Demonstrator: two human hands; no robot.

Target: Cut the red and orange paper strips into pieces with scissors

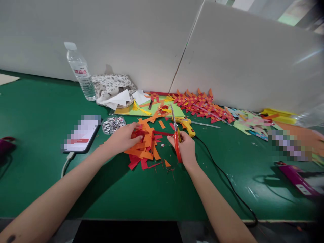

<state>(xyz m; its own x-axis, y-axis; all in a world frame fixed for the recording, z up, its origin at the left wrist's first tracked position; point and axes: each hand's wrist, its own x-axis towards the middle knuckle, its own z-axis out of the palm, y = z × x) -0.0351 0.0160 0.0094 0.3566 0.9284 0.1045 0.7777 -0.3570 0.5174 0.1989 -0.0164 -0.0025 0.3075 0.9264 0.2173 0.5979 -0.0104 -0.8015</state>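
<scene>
My left hand is closed on a woven piece of orange and red paper strips lying on the green table. My right hand grips red-handled scissors, blades pointing away from me, just right of the woven piece. Cut paper scraps lie around and below it. A thin red strip runs from the woven piece toward the scissors.
A phone on a cable lies left of my hand, beside a dish of googly eyes. A water bottle, cloth pouch, yellow glue gun with black cord, finished woven fish and coloured paper stand behind. White panels wall the back.
</scene>
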